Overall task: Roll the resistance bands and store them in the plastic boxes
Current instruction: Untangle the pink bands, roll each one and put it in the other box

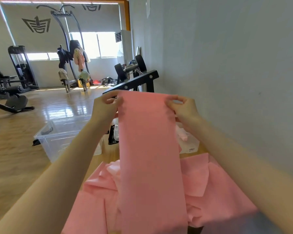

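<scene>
Pink resistance band (150, 149) is being held up by its top edge, hanging over a heap of loose pink bands (210, 191) below it. Behind the band, two clear plastic boxes (57, 135) are waiting. Its corners are being pinched by the left hand (107, 105) and right hand (183, 107). Rolling appears not yet begun; even tension and a tight first turn are called for.
</scene>
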